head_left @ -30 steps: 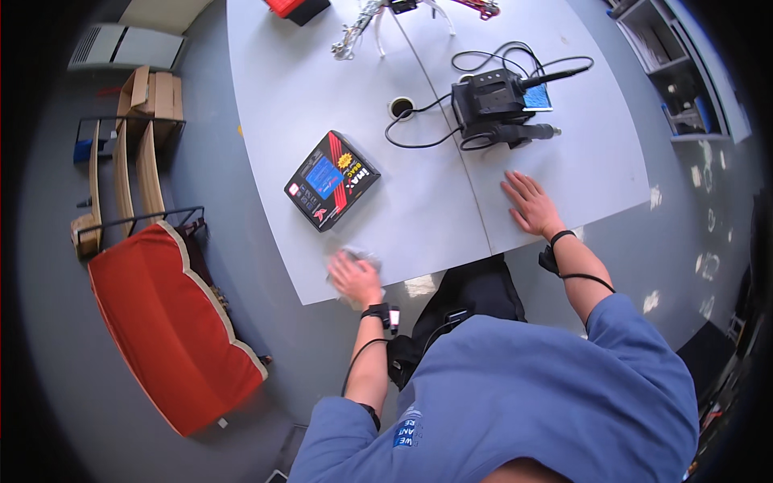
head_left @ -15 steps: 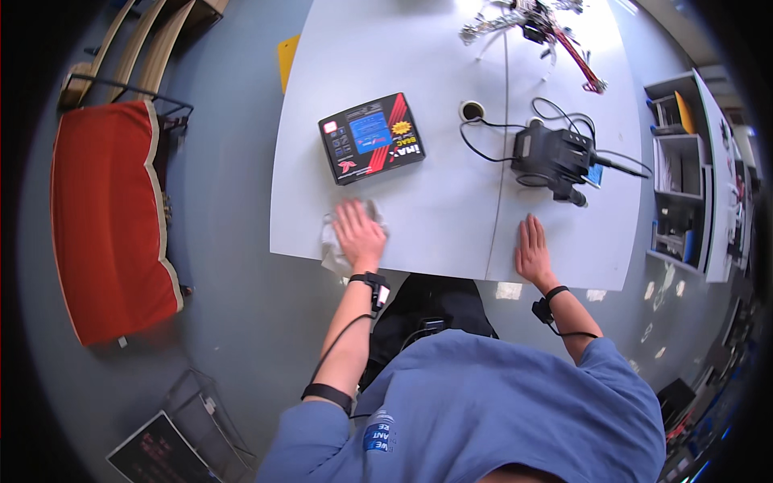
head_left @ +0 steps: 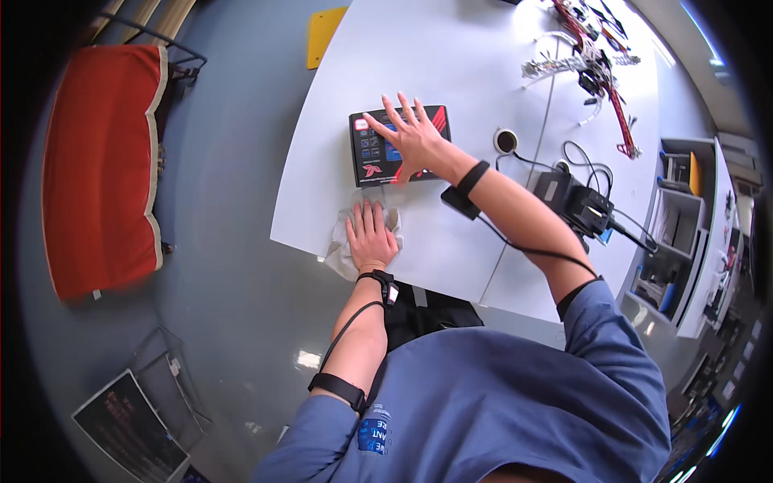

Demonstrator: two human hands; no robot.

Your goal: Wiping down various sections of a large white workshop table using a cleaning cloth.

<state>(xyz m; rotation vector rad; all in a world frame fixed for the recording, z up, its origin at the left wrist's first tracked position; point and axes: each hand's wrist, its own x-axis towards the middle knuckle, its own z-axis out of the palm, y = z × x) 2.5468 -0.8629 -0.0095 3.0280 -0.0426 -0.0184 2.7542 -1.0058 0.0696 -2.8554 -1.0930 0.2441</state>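
Note:
My left hand (head_left: 372,240) lies flat on a crumpled pale cloth (head_left: 340,254) near the table's front left corner, its fingers stretched forward. Just beyond the cloth is a black cardboard box (head_left: 366,153) with blue, red and white printing. Over this box my right hand (head_left: 419,145) reaches across from the right, palm down and fingers spread wide. It covers much of the box's top. Whether it touches the box I cannot tell.
A black device with cables (head_left: 586,205) sits on the white table (head_left: 451,229) at the right, by a round dark cable hole (head_left: 506,142). Behind stands a red and white multirotor drone frame (head_left: 596,76). A shelf unit (head_left: 684,205) is to the right, a red-draped piece (head_left: 101,173) to the left.
My right hand has left the table's right front part and swung left, over the box. My left hand is still on the cloth. The view has shifted.

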